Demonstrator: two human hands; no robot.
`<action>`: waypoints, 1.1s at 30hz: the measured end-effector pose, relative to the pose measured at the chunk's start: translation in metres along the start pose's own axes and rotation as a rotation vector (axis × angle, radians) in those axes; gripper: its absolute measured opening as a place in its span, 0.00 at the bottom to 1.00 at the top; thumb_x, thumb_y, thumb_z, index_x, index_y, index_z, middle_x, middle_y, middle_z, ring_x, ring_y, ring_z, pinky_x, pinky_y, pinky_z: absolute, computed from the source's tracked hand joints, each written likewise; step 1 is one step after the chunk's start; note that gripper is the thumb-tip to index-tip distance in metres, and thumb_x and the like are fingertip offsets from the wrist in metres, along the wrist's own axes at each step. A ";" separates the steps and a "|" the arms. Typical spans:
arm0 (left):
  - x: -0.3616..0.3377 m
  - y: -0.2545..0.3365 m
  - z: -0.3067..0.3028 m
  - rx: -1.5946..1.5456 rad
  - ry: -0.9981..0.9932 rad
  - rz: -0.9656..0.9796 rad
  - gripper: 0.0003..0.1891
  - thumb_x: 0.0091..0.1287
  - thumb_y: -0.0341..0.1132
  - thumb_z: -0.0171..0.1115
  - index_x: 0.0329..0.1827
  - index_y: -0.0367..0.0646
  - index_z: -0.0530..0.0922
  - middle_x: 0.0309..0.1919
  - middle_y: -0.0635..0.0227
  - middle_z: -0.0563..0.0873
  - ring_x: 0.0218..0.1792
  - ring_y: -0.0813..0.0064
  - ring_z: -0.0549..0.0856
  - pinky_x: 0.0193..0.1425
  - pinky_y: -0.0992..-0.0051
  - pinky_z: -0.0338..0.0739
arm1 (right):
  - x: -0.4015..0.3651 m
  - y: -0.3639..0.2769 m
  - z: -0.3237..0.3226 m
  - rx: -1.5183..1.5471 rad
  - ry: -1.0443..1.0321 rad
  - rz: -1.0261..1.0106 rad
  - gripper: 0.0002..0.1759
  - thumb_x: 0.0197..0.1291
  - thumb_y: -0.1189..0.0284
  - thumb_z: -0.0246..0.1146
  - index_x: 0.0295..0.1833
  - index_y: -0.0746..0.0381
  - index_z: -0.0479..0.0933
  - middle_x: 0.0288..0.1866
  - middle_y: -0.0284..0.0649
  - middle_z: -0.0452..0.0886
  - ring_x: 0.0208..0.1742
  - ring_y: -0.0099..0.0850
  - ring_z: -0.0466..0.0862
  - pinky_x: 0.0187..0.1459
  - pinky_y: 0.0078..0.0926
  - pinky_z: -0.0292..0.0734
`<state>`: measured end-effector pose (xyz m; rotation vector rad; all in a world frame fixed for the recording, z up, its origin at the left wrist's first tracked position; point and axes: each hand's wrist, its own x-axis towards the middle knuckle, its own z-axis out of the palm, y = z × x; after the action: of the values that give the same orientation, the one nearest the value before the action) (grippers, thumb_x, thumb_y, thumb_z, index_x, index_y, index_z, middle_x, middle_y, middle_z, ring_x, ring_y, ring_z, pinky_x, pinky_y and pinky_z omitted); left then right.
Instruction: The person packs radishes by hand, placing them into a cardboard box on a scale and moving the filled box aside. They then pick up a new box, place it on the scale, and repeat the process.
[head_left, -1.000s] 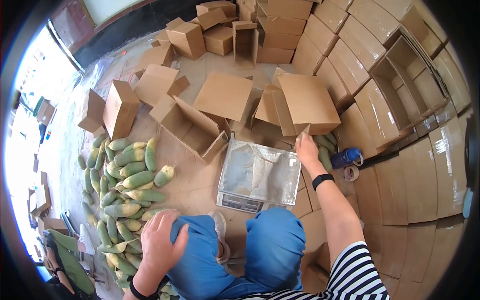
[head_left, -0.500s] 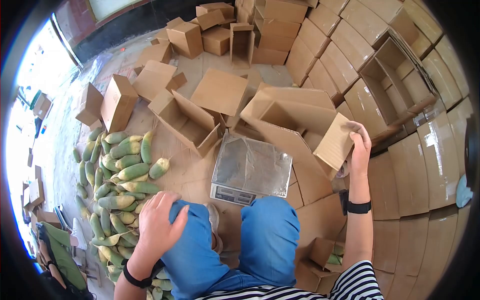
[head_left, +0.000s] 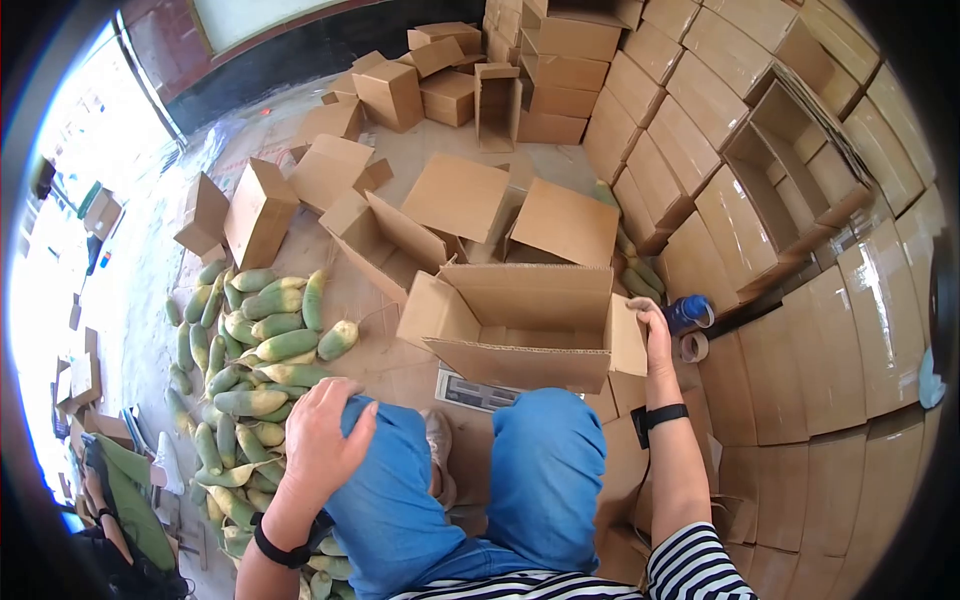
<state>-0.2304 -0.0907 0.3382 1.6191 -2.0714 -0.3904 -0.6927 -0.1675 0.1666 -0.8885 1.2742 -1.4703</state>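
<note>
An open cardboard box [head_left: 520, 363] sits over the digital scale [head_left: 478, 391], covering all but the scale's front display strip. My right hand [head_left: 655, 335] is closed on the raised flap at the box's right end. The inside of the box shows bare cardboard. My left hand [head_left: 325, 430] lies flat on my left knee, fingers stretched out and holding nothing. Beside it, on the floor to the left, is a large heap of green radishes [head_left: 268, 350] with pale ends.
Several open boxes [head_left: 385, 245] stand just beyond the scale. Stacked cartons [head_left: 790, 370] wall in the right side. A blue bottle [head_left: 686, 312] and a tape roll [head_left: 694, 348] are near my right hand. More radishes [head_left: 640, 275] lie behind them. Another person [head_left: 125, 500] is at lower left.
My right hand has brought the box left and toward me, down over the scale, and turned it level. The bottle and tape roll now show. My left hand stays on the knee.
</note>
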 end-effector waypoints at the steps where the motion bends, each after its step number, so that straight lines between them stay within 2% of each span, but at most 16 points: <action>1: 0.000 0.000 0.000 0.001 0.000 -0.003 0.13 0.60 0.36 0.65 0.44 0.38 0.79 0.40 0.56 0.83 0.43 0.52 0.82 0.48 0.60 0.76 | 0.000 0.014 -0.009 -0.004 0.025 0.015 0.15 0.53 0.72 0.49 0.43 0.64 0.78 0.41 0.34 0.78 0.45 0.25 0.76 0.52 0.21 0.71; 7: 0.003 0.001 -0.001 -0.004 -0.013 -0.006 0.13 0.60 0.35 0.66 0.43 0.38 0.79 0.39 0.56 0.83 0.42 0.52 0.82 0.48 0.60 0.76 | -0.012 0.020 -0.022 -0.028 0.051 0.071 0.13 0.53 0.73 0.49 0.39 0.64 0.78 0.38 0.33 0.79 0.43 0.25 0.77 0.51 0.20 0.70; 9: 0.003 0.001 0.001 -0.006 -0.004 0.006 0.13 0.60 0.35 0.66 0.43 0.38 0.79 0.39 0.57 0.83 0.42 0.52 0.82 0.47 0.60 0.76 | -0.008 0.020 -0.024 -0.273 0.010 -0.022 0.13 0.53 0.75 0.49 0.37 0.65 0.79 0.37 0.34 0.80 0.44 0.24 0.78 0.51 0.19 0.69; 13: 0.003 0.003 0.000 -0.001 0.004 0.011 0.13 0.59 0.35 0.66 0.43 0.38 0.79 0.38 0.56 0.83 0.41 0.52 0.82 0.47 0.60 0.76 | -0.002 0.025 -0.027 -0.338 0.021 -0.008 0.13 0.55 0.75 0.49 0.36 0.66 0.79 0.37 0.34 0.82 0.45 0.23 0.78 0.52 0.19 0.68; 16: 0.002 0.003 0.001 -0.006 0.022 0.028 0.13 0.60 0.36 0.65 0.43 0.37 0.79 0.38 0.56 0.83 0.41 0.52 0.82 0.46 0.60 0.76 | 0.002 0.034 -0.032 -0.456 -0.041 -0.004 0.14 0.55 0.75 0.51 0.42 0.66 0.80 0.41 0.36 0.83 0.47 0.24 0.77 0.54 0.19 0.67; 18: 0.001 0.002 0.000 0.008 0.018 0.022 0.13 0.60 0.36 0.65 0.42 0.37 0.78 0.37 0.56 0.82 0.41 0.52 0.82 0.46 0.59 0.76 | -0.003 0.022 -0.024 -0.467 -0.064 0.014 0.19 0.60 0.72 0.53 0.55 0.64 0.78 0.53 0.39 0.81 0.56 0.27 0.76 0.59 0.22 0.67; 19: 0.000 0.002 0.000 0.006 0.021 0.021 0.13 0.60 0.36 0.65 0.42 0.37 0.78 0.37 0.56 0.82 0.41 0.52 0.82 0.46 0.59 0.76 | -0.006 0.017 -0.021 -0.469 -0.067 0.011 0.19 0.60 0.72 0.53 0.55 0.64 0.78 0.53 0.39 0.81 0.56 0.27 0.76 0.59 0.22 0.67; 21: -0.001 0.002 -0.001 -0.013 0.014 0.014 0.13 0.60 0.36 0.64 0.43 0.37 0.78 0.37 0.55 0.82 0.40 0.51 0.81 0.46 0.59 0.75 | -0.014 0.011 -0.019 -0.613 0.028 -0.078 0.24 0.67 0.68 0.55 0.67 0.64 0.70 0.63 0.44 0.76 0.64 0.32 0.73 0.65 0.27 0.66; 24: -0.003 -0.001 0.000 -0.035 0.019 0.031 0.13 0.61 0.36 0.64 0.43 0.37 0.78 0.37 0.55 0.82 0.41 0.50 0.81 0.47 0.58 0.75 | -0.032 -0.015 -0.026 -0.605 0.118 -0.090 0.27 0.70 0.64 0.55 0.70 0.66 0.65 0.66 0.48 0.73 0.68 0.36 0.71 0.68 0.30 0.64; 26: -0.004 -0.001 -0.001 -0.030 0.017 0.022 0.13 0.61 0.36 0.64 0.43 0.37 0.78 0.37 0.55 0.82 0.41 0.50 0.81 0.47 0.58 0.75 | -0.053 -0.040 -0.018 -0.541 0.122 -0.126 0.25 0.70 0.66 0.56 0.68 0.67 0.66 0.63 0.50 0.74 0.65 0.35 0.73 0.67 0.31 0.66; 29: -0.005 -0.004 0.001 -0.034 0.025 0.034 0.13 0.62 0.37 0.63 0.43 0.37 0.78 0.37 0.55 0.82 0.41 0.50 0.81 0.47 0.58 0.75 | -0.104 -0.090 0.026 -0.555 -0.081 -0.179 0.24 0.72 0.67 0.53 0.67 0.68 0.67 0.56 0.46 0.78 0.55 0.32 0.79 0.59 0.28 0.71; 32: -0.004 -0.004 0.003 -0.047 0.047 0.064 0.13 0.62 0.37 0.63 0.43 0.37 0.78 0.37 0.54 0.82 0.41 0.50 0.81 0.46 0.58 0.75 | -0.136 -0.110 0.053 -0.696 -0.412 -0.061 0.23 0.70 0.64 0.54 0.63 0.69 0.72 0.55 0.44 0.80 0.55 0.31 0.79 0.61 0.27 0.70; 33: -0.004 -0.004 0.002 -0.048 0.053 0.074 0.13 0.62 0.37 0.63 0.43 0.37 0.78 0.37 0.54 0.82 0.40 0.50 0.82 0.46 0.58 0.75 | -0.139 -0.110 0.051 -0.702 -0.409 -0.063 0.23 0.70 0.64 0.54 0.63 0.69 0.72 0.55 0.44 0.80 0.55 0.31 0.79 0.61 0.27 0.70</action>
<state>-0.2271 -0.0880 0.3332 1.5039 -2.0598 -0.3649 -0.6285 -0.0488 0.2933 -1.6039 1.4621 -0.8019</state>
